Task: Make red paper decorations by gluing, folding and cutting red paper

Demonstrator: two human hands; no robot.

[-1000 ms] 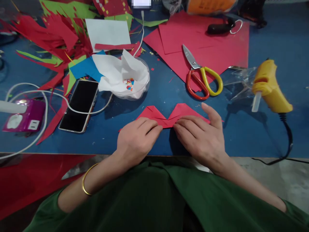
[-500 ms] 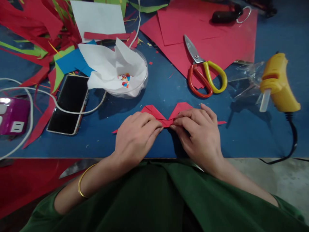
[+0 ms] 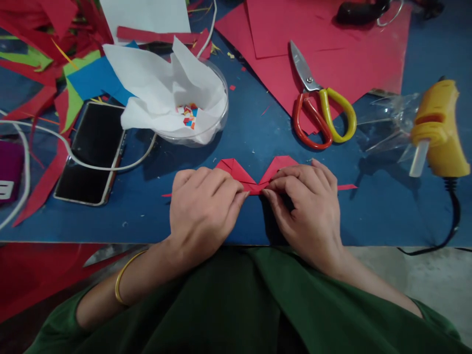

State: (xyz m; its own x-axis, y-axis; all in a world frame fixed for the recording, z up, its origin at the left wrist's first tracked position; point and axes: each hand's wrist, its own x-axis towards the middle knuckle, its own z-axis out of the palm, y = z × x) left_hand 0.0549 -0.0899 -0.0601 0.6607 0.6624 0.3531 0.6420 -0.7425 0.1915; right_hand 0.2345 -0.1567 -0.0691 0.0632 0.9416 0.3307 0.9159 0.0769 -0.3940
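Observation:
A folded red paper (image 3: 238,172) lies on the blue table near its front edge, with two angled flaps that meet in a V at the middle. Thin pointed ends stick out past both hands. My left hand (image 3: 206,211) pinches the lower edge left of the V, thumb and fingertips together. Right of the V, my right hand (image 3: 308,211) pinches the same paper between thumb and fingers. Much of the paper is hidden beneath the hands. Scissors (image 3: 313,93) with red and yellow handles rest behind my right hand, partly on red sheets (image 3: 354,64).
A clear bowl (image 3: 224,105) lined with white paper holds small coloured bits. Left of it lie a phone (image 3: 98,132), a white cable (image 3: 88,167) and red scraps (image 3: 44,172). A yellow glue gun (image 3: 444,128) stands at the right, the blue table's (image 3: 147,221) edge in front.
The view has shifted slightly, so objects sit farther apart in the picture. My left hand's fingers are a little more bent over the red paper; both hands still grip it.

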